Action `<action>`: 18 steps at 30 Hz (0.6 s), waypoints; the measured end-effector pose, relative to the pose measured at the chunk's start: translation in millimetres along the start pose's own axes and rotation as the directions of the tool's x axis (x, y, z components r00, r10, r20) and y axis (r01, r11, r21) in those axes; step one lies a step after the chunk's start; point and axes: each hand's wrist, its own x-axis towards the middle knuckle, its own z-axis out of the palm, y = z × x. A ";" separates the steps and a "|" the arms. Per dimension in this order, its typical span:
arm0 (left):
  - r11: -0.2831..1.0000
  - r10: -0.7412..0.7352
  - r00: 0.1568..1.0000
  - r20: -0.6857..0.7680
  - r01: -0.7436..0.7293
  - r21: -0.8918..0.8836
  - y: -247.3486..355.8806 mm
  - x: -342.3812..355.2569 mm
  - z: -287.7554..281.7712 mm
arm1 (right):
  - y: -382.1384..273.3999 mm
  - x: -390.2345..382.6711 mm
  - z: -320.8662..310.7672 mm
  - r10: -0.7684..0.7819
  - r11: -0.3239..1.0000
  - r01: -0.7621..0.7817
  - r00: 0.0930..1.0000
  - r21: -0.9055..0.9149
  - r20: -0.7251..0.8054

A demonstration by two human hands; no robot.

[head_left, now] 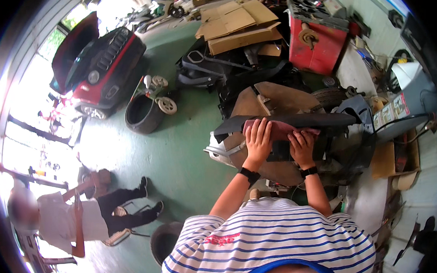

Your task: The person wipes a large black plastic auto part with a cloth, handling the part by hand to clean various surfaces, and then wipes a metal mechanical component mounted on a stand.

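Note:
A long, dark panel (pixel 320 119) lies crosswise in front of me, over a brown metal turntable (pixel 241 105). A folded maroon cloth (pixel 279 130) rests along the panel's near edge. My left hand (pixel 258 141) grips the cloth's left part, its fingers bent over it against the panel. At the cloth's right end, my right hand (pixel 303 145) is closed over cloth and panel edge. Both thumbs are mostly hidden. Each wrist wears a black band.
Flattened cardboard (pixel 238 21) sits on black parts beyond the turntable. A red wheel balancer (pixel 317 44) stands far right. On the green floor at left are a tire (pixel 143 114) and a red toy car (pixel 98 68). Another person (pixel 80 215) sits at the lower left.

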 end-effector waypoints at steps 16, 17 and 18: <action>0.982 0.184 0.958 -0.221 -0.173 0.070 -3.3 -25.1 78.0 | 28.7 6.5 5.0 0.075 0.997 -0.075 0.997 -0.028 0.023; 0.983 0.185 0.975 -0.125 -0.183 0.029 -1.3 -10.2 72.6 | 29.7 15.9 -2.6 0.135 0.991 -0.135 0.989 -0.002 0.062; 0.982 0.188 0.982 -0.029 -0.188 -0.014 2.0 4.5 67.0 | 29.1 25.3 -12.1 0.160 0.987 -0.160 0.984 -0.010 0.082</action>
